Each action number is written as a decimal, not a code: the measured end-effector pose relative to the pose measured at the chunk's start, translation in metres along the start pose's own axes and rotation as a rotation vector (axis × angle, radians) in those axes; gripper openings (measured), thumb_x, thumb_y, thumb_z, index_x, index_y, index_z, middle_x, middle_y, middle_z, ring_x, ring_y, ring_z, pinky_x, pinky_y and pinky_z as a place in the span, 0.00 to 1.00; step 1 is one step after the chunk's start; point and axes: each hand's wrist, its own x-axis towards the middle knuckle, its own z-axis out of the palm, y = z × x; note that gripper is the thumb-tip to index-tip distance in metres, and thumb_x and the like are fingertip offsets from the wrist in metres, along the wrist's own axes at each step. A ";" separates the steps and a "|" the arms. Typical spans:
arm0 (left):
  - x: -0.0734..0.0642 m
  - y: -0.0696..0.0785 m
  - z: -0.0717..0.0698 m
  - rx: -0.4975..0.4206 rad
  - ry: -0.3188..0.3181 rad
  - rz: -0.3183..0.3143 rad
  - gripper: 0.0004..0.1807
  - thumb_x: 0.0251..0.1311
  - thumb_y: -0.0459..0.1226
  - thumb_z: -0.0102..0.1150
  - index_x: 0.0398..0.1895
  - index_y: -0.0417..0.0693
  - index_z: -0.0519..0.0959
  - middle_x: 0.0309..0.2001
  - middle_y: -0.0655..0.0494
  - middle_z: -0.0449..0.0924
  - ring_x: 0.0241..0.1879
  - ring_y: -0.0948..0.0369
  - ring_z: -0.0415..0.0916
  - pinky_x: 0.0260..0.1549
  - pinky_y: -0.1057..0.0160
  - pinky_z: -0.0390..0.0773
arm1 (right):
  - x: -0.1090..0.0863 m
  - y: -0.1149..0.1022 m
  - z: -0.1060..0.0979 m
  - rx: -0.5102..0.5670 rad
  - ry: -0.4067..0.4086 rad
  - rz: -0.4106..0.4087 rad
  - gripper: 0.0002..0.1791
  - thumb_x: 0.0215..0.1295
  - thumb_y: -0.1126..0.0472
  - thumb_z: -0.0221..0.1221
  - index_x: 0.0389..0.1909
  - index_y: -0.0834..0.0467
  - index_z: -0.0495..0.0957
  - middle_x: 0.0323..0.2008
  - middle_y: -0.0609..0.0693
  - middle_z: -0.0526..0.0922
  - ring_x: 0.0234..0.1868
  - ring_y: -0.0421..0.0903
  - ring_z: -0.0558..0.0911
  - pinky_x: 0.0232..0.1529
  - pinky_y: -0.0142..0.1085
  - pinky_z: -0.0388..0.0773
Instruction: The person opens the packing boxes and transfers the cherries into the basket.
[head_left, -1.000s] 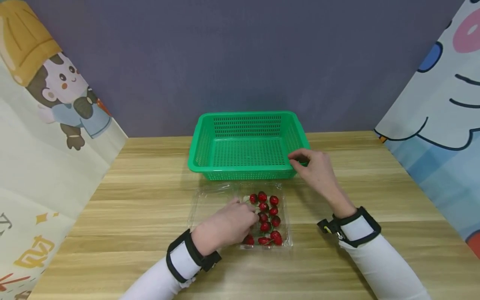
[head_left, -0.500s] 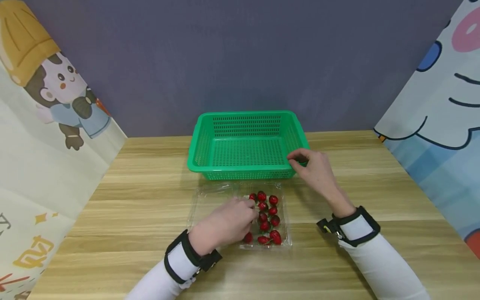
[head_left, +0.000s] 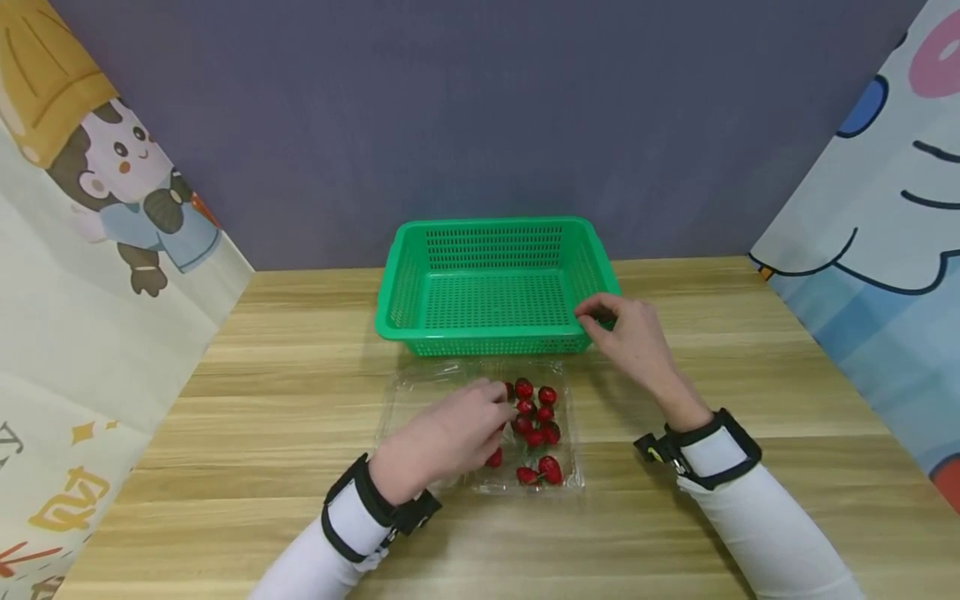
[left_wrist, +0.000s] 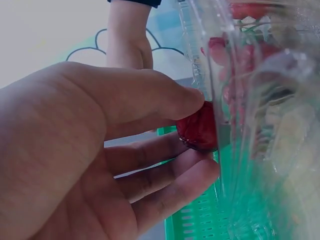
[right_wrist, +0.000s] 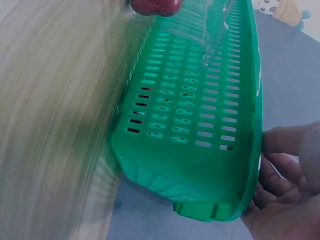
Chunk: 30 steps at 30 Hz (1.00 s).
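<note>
My left hand [head_left: 450,433] reaches over the clear plastic box [head_left: 566,487], where several dark red cherries [head_left: 550,469] lie. In the left wrist view, its thumb and fingers pinch one shiny cherry [left_wrist: 197,127] beside the clear plastic wall. From the head view that cherry is hidden behind the hand. At the right front corner of the green slotted basket [head_left: 487,335], my right hand [head_left: 633,342] holds the rim between thumb and fingers. The right wrist view shows this grip on the basket's rim [right_wrist: 257,115]. No fruit is visible inside the basket.
The box's transparent lid [head_left: 412,387] lies folded out to the left. The box stands just in front of the basket on a wooden table [head_left: 262,417]. A dark wall [head_left: 480,108] rises close behind the basket, with printed cloths on both sides.
My left hand has shifted slightly left and now has a cherry pinched. Some cherries in the middle and near left of the box have shifted. The right hand stays on the basket rim.
</note>
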 end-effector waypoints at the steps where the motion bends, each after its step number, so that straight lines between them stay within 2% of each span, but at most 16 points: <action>1: 0.000 0.000 0.000 -0.002 0.008 0.001 0.09 0.59 0.34 0.65 0.43 0.47 0.84 0.36 0.61 0.73 0.38 0.64 0.71 0.37 0.72 0.72 | 0.000 0.000 0.000 0.000 0.000 0.001 0.04 0.65 0.69 0.62 0.39 0.61 0.84 0.35 0.50 0.85 0.34 0.48 0.83 0.35 0.43 0.77; 10: 0.001 -0.003 -0.002 -0.025 0.058 0.004 0.08 0.60 0.34 0.64 0.43 0.46 0.83 0.36 0.60 0.73 0.39 0.64 0.72 0.38 0.72 0.72 | 0.003 -0.003 -0.003 0.001 -0.005 0.002 0.05 0.65 0.69 0.62 0.40 0.62 0.83 0.36 0.51 0.84 0.34 0.49 0.83 0.35 0.43 0.77; 21: 0.003 -0.011 -0.010 -0.044 0.227 0.049 0.05 0.59 0.31 0.63 0.39 0.43 0.82 0.37 0.57 0.73 0.38 0.59 0.72 0.39 0.68 0.73 | 0.005 -0.005 -0.005 0.012 -0.002 0.013 0.05 0.68 0.65 0.61 0.41 0.60 0.83 0.36 0.49 0.84 0.35 0.48 0.81 0.36 0.40 0.75; 26: 0.003 -0.013 -0.013 -0.058 0.256 0.036 0.09 0.59 0.31 0.65 0.43 0.41 0.83 0.39 0.55 0.74 0.40 0.58 0.73 0.41 0.67 0.74 | 0.004 -0.003 -0.004 0.050 0.067 -0.016 0.05 0.67 0.66 0.60 0.40 0.62 0.82 0.37 0.50 0.81 0.38 0.48 0.80 0.38 0.36 0.73; 30: 0.002 -0.015 -0.016 -0.069 0.273 0.025 0.10 0.60 0.31 0.65 0.45 0.40 0.83 0.40 0.54 0.75 0.42 0.58 0.74 0.42 0.67 0.74 | 0.001 -0.002 -0.003 0.063 0.139 -0.035 0.04 0.64 0.68 0.61 0.38 0.62 0.82 0.34 0.49 0.80 0.34 0.45 0.77 0.33 0.32 0.72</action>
